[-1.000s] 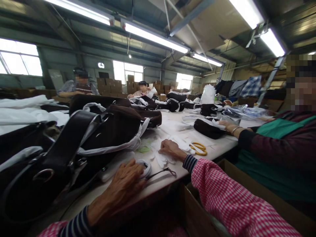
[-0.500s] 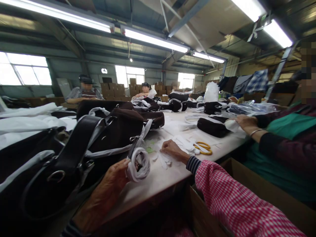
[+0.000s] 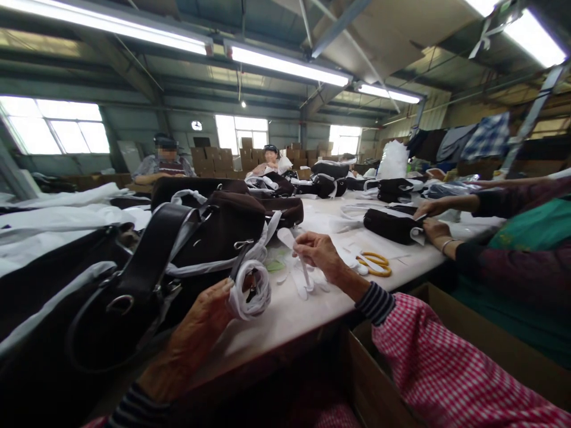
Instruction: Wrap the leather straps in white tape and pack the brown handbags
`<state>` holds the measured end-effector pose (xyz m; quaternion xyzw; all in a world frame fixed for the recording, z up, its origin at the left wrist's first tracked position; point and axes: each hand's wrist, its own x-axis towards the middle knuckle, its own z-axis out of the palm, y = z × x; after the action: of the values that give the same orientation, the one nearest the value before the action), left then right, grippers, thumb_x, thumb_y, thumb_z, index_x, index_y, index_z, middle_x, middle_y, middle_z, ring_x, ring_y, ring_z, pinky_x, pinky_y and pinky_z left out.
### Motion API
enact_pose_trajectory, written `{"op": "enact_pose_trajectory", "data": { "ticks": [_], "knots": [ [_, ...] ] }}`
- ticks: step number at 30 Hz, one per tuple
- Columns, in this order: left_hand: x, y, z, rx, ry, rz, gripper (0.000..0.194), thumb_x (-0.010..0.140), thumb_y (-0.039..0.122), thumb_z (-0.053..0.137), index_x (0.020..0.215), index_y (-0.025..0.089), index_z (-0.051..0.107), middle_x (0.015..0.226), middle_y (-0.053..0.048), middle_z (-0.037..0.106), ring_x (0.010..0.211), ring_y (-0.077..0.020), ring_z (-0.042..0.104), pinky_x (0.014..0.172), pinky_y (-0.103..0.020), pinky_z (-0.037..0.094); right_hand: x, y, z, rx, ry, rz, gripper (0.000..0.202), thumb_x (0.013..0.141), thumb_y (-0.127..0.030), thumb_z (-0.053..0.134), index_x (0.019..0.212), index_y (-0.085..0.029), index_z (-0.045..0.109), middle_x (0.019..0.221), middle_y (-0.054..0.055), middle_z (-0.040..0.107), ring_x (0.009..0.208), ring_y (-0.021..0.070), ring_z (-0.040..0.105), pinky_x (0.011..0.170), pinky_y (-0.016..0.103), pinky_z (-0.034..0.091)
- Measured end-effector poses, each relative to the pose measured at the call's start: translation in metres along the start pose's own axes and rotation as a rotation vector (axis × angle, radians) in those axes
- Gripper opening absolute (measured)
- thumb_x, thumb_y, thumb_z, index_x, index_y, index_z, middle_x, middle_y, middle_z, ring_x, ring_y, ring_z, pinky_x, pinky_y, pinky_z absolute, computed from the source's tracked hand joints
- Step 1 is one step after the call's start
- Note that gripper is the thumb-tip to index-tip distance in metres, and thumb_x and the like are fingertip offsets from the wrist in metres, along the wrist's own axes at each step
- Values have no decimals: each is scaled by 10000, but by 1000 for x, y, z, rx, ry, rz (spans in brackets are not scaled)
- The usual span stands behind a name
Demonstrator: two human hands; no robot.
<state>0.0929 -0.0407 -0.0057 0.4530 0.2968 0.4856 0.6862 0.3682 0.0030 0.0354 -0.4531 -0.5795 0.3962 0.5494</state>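
Note:
My left hand point(image 3: 200, 324) is closed on a roll of white wrapping point(image 3: 250, 290), with a dark strap and metal hardware at its core. Pinched in the fingers of my right hand point(image 3: 319, 252) is a thin white strip point(image 3: 286, 239), held above the table point(image 3: 285, 327). More white strips point(image 3: 300, 286) lie below that hand. Dark bags point(image 3: 223, 232) with white-wrapped straps are piled just left of the roll. Yellow-handled scissors point(image 3: 377, 263) rest to the right of my right hand.
At the right, a person's hands point(image 3: 439, 229) touch a black bag point(image 3: 388, 226). An open cardboard box point(image 3: 428, 291) stands below the table's front edge. Further bags point(image 3: 328, 178) and two people are across the table.
My right hand has lifted off the table with a white strip in its fingers. The roll stays in my left hand. The neighbour's second hand has come into view at the bag.

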Motion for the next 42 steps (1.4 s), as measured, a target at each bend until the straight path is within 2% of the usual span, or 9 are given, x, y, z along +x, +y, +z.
{"op": "enact_pose_trajectory", "data": {
  "ticks": [3,8,13,18,23,27,32,37,42],
  "knots": [
    [7,3,3,62,-28,10,329,915,408,721,1107,142,748,1152,-115,742,1003,-248,664,854,-339,543,-18,-10,10,-73,-166,-57,207,745,-335,717,818,-147,674,650,2,656,474,76,424,445,204,299],
    [13,7,10,101,-62,-1,320,923,414,713,1124,168,747,1163,-112,735,977,-236,658,846,-344,536,-26,-6,17,-265,-237,-171,126,811,-273,695,770,-154,691,667,-7,639,567,95,518,511,199,367],
    [13,7,13,214,-73,17,354,919,455,711,1127,171,748,1043,-85,736,845,-186,616,785,-296,497,-31,-7,24,-215,-337,0,127,800,-247,702,728,-150,664,590,-12,627,481,81,466,456,193,314],
    [11,8,16,405,-167,118,309,940,444,680,1071,172,747,955,-60,685,871,-195,582,785,-284,458,-37,-7,39,4,-336,232,104,765,-232,692,738,-146,640,568,-9,629,429,51,374,413,185,205],
    [8,17,23,609,-133,225,289,897,448,705,993,178,733,1201,-82,647,970,-226,575,771,-288,451,-43,3,44,112,-272,352,185,716,-298,729,727,-156,612,546,-20,609,369,33,281,381,206,111],
    [9,16,24,693,-134,214,317,883,477,703,979,176,725,1098,-70,661,909,-211,571,760,-297,436,-51,4,51,177,-176,348,224,669,-315,740,733,-158,594,530,-22,598,353,26,265,382,212,95],
    [14,9,23,660,-198,155,369,898,518,666,986,161,699,926,-48,653,787,-189,565,726,-310,429,-56,7,64,326,-141,261,309,654,-348,785,812,-139,621,586,-30,590,400,33,354,398,199,149],
    [20,10,21,1019,-113,286,259,898,443,647,920,189,687,979,-43,602,925,-235,551,805,-347,405,-62,6,45,242,-308,287,353,677,-262,766,987,-149,640,593,-51,593,416,43,341,397,198,164],
    [32,-13,20,1297,-208,397,93,879,276,613,865,184,604,942,-24,542,922,-219,507,812,-351,368,-79,11,8,131,-383,479,373,622,-184,823,931,-174,613,564,-83,551,433,50,381,417,187,228]
  ]
}}
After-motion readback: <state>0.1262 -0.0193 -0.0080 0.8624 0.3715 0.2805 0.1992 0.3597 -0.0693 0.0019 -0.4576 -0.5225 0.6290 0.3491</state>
